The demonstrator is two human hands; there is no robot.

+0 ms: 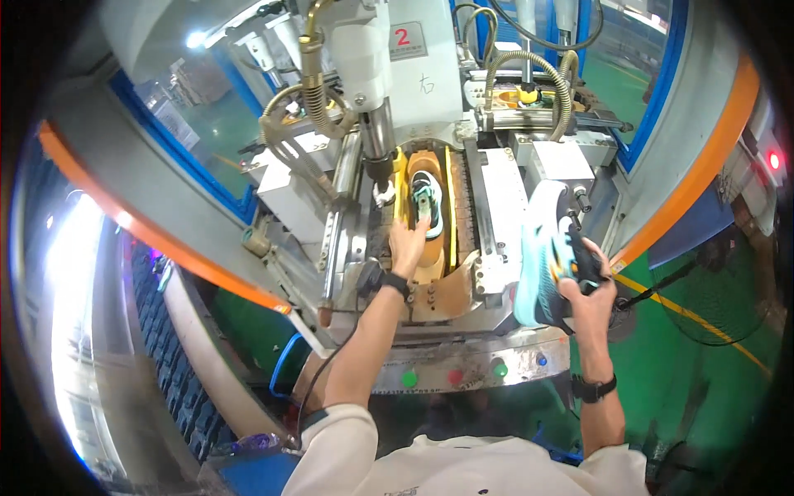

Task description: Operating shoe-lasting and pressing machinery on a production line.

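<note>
A black, white and pale green sports shoe (pixel 436 213) lies lengthwise in the brown cradle (pixel 427 263) of a press. My left hand (pixel 408 245) reaches into the cradle from the near left. Its thumb touches the shoe's opening, while the fingers extend apart beside the yellow side pad (pixel 400 194); the fingertips are partly hidden. To the right, outside the cradle, my right hand (pixel 591 293) grips another sports shoe (pixel 539 260), dark on top with a thick pale blue and white sole. That shoe stands tilted on its side, sole facing left.
A metal press cylinder (pixel 378 136) hangs just left of the cradle. Green and red buttons line the front panel (pixel 473 361). Orange-edged housing walls (pixel 695 211) curve around both sides. A second press station (pixel 529 103) stands behind right; a black mesh fan (pixel 715 302) is at right.
</note>
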